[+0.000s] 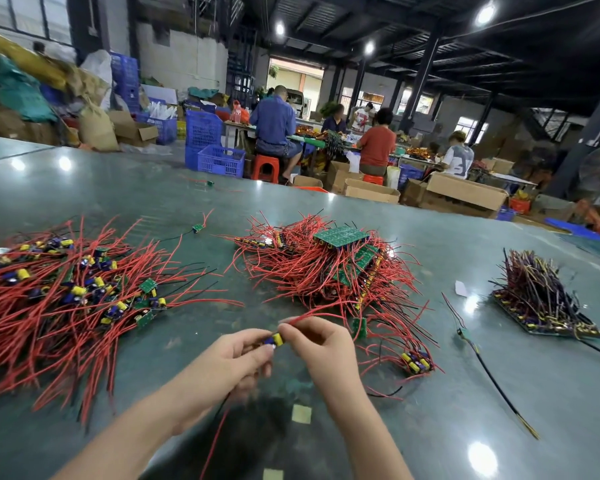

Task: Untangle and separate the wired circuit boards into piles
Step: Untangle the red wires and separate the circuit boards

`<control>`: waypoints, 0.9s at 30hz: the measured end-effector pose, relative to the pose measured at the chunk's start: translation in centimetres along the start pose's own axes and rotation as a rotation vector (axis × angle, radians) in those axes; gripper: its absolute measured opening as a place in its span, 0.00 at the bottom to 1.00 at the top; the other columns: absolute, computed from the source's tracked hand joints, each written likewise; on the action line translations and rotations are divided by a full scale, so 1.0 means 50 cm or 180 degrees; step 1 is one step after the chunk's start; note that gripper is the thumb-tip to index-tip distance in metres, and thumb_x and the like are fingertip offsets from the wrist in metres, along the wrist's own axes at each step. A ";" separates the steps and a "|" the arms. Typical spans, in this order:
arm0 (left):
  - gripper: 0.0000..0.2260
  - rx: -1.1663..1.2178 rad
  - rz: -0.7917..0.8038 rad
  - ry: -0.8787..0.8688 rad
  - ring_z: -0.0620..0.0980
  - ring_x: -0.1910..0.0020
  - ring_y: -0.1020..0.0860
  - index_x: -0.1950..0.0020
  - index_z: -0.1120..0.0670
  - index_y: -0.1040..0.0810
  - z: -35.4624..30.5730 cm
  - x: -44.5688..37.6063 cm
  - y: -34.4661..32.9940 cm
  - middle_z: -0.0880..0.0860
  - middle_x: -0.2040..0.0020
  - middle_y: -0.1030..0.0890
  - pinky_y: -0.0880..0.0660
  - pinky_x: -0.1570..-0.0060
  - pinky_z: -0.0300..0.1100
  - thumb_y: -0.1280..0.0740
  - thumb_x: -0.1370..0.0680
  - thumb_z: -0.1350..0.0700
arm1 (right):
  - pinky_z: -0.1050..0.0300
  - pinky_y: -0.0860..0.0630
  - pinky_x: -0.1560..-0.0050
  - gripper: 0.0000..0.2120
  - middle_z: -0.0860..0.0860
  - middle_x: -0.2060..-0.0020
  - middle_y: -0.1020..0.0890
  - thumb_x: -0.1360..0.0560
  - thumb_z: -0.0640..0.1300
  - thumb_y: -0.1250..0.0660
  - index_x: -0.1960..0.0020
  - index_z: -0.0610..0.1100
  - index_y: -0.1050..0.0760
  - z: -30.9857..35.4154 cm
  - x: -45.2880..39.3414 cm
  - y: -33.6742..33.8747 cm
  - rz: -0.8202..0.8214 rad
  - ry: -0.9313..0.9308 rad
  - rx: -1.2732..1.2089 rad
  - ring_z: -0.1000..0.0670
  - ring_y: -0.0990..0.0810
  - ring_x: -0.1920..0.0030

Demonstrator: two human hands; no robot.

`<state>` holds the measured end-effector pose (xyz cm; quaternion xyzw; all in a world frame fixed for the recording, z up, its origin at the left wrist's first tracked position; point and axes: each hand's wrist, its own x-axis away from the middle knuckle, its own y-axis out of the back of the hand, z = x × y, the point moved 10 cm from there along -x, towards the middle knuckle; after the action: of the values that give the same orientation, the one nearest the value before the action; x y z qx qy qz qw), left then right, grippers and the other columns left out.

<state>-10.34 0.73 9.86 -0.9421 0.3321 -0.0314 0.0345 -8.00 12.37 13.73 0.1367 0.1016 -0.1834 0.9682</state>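
1. Both forearms reach in from the bottom edge and meet above the green desk [430, 393], near its front.
2. The left hand [238, 351] lies with its back turned up and to the left; its fingers [257, 356] are curled and clamped on a small circuit board [274, 340] with a yellow and blue part on it.
3. The right hand [321, 344] sits just beside the left, wrist bent and knuckles up; its thumb and forefinger pinch the same board's red wire [312, 315] where it leaves the board, and the wire runs up and right toward the middle pile.
4. More thin red and black wires [219, 420] hang down under the left hand, blurred.
5. The left pile [66, 289] of boards with long red wires spreads over the desk's left side, well apart from the hands.
6. The middle pile [326, 268], tangled, lies just beyond the hands, with a larger green panel [340, 234] on top.
7. A small cluster of boards [417, 362] lies right of the right hand.
8. Far right, a third pile [544, 303] with dark and yellow wires stands on a flat panel.
9. A lone board with a black lead [471, 344] lies between the middle and right piles; another loose board [197, 227] lies between the left and middle piles, further back.
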 end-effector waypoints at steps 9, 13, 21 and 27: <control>0.07 -0.0653 -0.0114 -0.0341 0.39 0.82 0.43 0.55 0.59 0.23 -0.033 -0.001 0.017 0.47 0.81 0.37 0.45 0.81 0.28 0.40 0.21 0.59 | 0.62 0.32 0.59 0.05 0.49 0.66 0.18 0.30 0.47 0.27 0.61 0.46 0.16 -0.036 0.008 -0.038 0.0682 -0.0462 -0.0731 0.55 0.27 0.63; 0.08 -0.0387 -0.0221 -0.0248 0.40 0.80 0.45 0.56 0.58 0.23 -0.031 0.000 0.033 0.45 0.78 0.39 0.47 0.81 0.29 0.39 0.22 0.58 | 0.61 0.34 0.63 0.14 0.51 0.69 0.20 0.39 0.55 0.27 0.61 0.45 0.16 -0.045 0.005 -0.033 0.0406 -0.0596 -0.1148 0.56 0.29 0.68; 0.09 -0.0499 -0.0457 -0.0346 0.41 0.80 0.45 0.58 0.59 0.21 -0.029 -0.002 0.048 0.46 0.78 0.40 0.47 0.81 0.30 0.38 0.21 0.59 | 0.72 0.36 0.72 0.09 0.63 0.80 0.25 0.28 0.40 0.29 0.66 0.50 0.21 -0.019 -0.011 0.022 -0.0246 -0.0072 0.0449 0.63 0.29 0.76; 0.08 -0.0697 -0.0501 -0.0462 0.40 0.80 0.43 0.58 0.57 0.20 -0.036 0.001 0.049 0.45 0.78 0.38 0.45 0.79 0.29 0.37 0.22 0.58 | 0.61 0.39 0.74 0.09 0.52 0.78 0.30 0.28 0.44 0.29 0.66 0.43 0.20 -0.073 -0.001 0.060 -0.0744 -0.0715 -0.0588 0.54 0.36 0.76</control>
<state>-11.97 -1.31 11.43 -0.9631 0.2554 0.0706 -0.0470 -7.42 16.15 10.97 0.0132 0.0244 -0.2987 0.9540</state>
